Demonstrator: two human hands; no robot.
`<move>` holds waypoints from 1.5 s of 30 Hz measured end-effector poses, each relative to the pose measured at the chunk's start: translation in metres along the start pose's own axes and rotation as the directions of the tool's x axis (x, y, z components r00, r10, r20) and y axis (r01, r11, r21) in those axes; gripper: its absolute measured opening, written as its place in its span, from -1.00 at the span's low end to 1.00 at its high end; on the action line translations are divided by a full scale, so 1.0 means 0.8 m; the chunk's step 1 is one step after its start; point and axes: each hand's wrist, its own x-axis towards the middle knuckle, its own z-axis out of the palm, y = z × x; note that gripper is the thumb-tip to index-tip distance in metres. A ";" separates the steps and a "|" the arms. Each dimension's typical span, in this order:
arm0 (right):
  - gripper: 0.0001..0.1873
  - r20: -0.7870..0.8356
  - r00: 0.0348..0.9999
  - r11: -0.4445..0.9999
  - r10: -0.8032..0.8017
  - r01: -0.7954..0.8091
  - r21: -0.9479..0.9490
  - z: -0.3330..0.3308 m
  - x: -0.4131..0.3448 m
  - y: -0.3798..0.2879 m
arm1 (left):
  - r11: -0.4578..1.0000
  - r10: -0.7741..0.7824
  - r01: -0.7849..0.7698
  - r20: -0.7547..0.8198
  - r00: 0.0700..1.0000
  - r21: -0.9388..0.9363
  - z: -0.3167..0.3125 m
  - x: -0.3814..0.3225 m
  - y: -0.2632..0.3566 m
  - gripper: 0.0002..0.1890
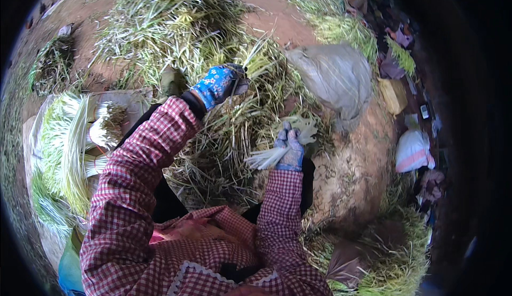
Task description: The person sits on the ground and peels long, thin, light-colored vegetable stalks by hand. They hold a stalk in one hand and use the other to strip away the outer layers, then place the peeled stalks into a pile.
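Observation:
My left hand (pixel 218 84), in a blue flowered glove with a dark palm, is closed around a few thin pale stalks (pixel 254 56) that stick up past the fingers. Lower and to the right, my right hand (pixel 290 148), in a blue and grey glove, grips a small bunch of pale leafy stalks (pixel 266 158). White ends of the bunch point left and its leafy part spreads beyond the fingers. Beneath both hands lies a loose heap of green and yellow leaves and stalks (pixel 236 124). The hands are apart.
Tied bundles of pale stalks (pixel 66 144) lie on a sheet at the left. A grey plastic sack (pixel 340 76) rests on the soil at the right of the heap. Farther right are a yellow container (pixel 393 96), a white and pink sack (pixel 414 151) and scattered cloths. More cut greens (pixel 396 252) lie lower right.

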 end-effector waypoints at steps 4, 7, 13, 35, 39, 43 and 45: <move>-0.81 0.058 0.996 0.971 -0.066 0.051 0.234 0.011 -0.009 0.000 | 0.982 -0.168 0.179 0.171 0.971 -0.051 0.071 -0.011 -0.079 -0.81; -0.78 -0.379 0.923 0.985 -0.065 -0.003 -0.175 0.023 -0.016 0.011 | 0.951 -0.289 0.296 0.086 0.954 -0.086 0.121 -0.019 -0.097 -0.73; -0.73 -0.474 0.805 0.930 -0.357 0.255 -0.266 0.016 -0.022 -0.031 | 0.944 -0.327 0.328 0.039 0.944 -0.018 0.184 -0.035 -0.069 -0.73; -0.78 -0.482 0.809 0.911 -0.337 0.150 -0.384 0.026 -0.030 -0.031 | 0.986 -0.088 0.120 0.257 0.962 -0.114 0.147 -0.153 -0.134 -0.80; -0.73 -0.354 0.911 0.858 -0.209 -0.002 -0.513 0.030 -0.033 -0.031 | 0.996 -0.086 0.087 0.192 0.978 0.003 0.154 -0.143 -0.120 -0.88; -0.67 -0.403 0.902 0.911 -0.156 -0.027 -0.412 0.033 -0.035 -0.024 | 0.993 -0.090 0.073 0.196 0.976 0.096 0.168 -0.133 -0.097 -0.91; -0.68 -0.410 0.893 0.917 -0.185 0.007 -0.398 0.030 -0.035 -0.024 | 0.986 -0.079 0.037 0.259 0.963 0.164 0.164 -0.133 -0.091 -0.93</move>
